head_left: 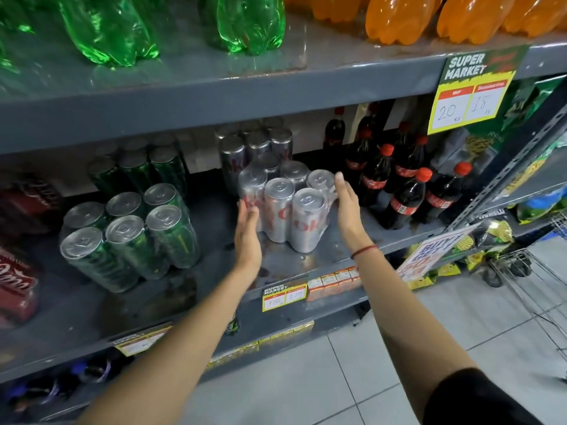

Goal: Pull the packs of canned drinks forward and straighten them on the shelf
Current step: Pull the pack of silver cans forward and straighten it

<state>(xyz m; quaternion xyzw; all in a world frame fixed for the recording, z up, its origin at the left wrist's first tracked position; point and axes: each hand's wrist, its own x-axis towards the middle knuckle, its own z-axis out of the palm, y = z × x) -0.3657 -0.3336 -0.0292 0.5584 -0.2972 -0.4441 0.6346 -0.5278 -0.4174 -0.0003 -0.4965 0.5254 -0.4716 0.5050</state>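
- A shrink-wrapped pack of silver cans (288, 207) is seen on the grey middle shelf (285, 265), standing upright, turned at an angle to the shelf edge and set a little back from it.
- The left hand (247, 237) is held flat against the pack's left side, fingers (250, 217) extended and together, touching the wrap; nothing is gripped.
- The right hand (348, 204) is held open at the pack's right side, fingers straight, at or just off the plastic; contact cannot be told. A red thread (363, 250) is worn at the wrist.
- A second silver pack (254, 145) is seen behind, further back.
- A pack of green cans (129, 237) stands to the left, nearer the edge; another green pack (138, 167) behind it.
- Cola bottles with red caps (408, 185) are ranged just right of the pack.
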